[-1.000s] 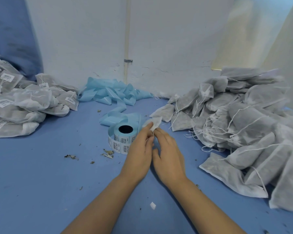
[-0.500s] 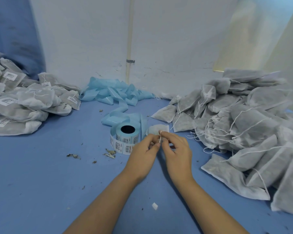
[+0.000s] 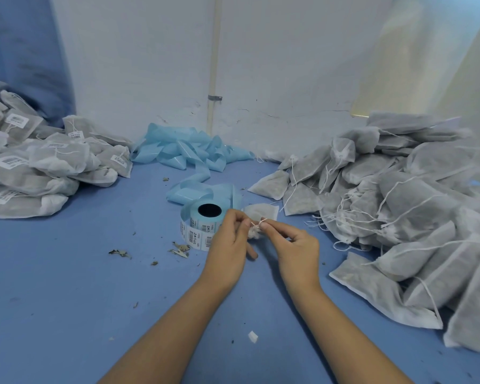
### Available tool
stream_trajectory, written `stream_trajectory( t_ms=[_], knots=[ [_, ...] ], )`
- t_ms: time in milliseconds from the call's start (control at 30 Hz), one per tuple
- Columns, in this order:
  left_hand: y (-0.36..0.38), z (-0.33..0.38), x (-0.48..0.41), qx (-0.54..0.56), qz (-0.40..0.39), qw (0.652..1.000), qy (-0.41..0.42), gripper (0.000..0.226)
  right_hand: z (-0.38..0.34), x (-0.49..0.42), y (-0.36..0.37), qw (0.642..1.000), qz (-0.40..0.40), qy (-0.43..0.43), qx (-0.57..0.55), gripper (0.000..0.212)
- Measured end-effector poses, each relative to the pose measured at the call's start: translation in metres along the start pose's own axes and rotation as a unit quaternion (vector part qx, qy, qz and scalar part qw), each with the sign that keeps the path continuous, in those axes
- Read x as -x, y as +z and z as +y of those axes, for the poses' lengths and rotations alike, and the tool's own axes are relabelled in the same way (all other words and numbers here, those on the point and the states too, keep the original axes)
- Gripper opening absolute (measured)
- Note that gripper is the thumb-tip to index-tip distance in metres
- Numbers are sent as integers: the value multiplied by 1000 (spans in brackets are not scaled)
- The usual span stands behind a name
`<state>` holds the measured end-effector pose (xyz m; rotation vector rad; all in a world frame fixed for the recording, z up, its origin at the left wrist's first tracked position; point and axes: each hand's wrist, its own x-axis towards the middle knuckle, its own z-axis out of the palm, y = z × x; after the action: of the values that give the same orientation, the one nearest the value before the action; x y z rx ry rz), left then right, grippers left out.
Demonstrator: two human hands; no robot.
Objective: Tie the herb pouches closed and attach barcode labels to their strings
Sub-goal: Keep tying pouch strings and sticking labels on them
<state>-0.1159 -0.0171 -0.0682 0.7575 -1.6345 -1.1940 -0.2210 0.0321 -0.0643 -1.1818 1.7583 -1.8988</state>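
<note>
- Now my left hand [image 3: 230,245] and right hand [image 3: 294,245] each pinch the string [image 3: 257,222] at the pouch [image 3: 261,213] neck, fingertips close, to knot it.
- Label roll [image 3: 203,228] sits just beside, within reach.
- Untied pile [image 3: 399,203] right, labelled pile [image 3: 39,167] left, kept apart.

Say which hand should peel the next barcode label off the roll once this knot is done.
Left, probably. The left hand pinches the white string right beside the blue roll of barcode labels; the right hand lies farther from it, toward the unlabelled grey pouch pile.
</note>
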Motion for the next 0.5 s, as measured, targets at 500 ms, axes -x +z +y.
stream_trajectory(
  t_ms=[500],
  knots=[
    [-1, 2, 3, 41, 37, 998, 0, 10, -1, 8, 8, 985, -31, -38, 164, 5]
  ],
)
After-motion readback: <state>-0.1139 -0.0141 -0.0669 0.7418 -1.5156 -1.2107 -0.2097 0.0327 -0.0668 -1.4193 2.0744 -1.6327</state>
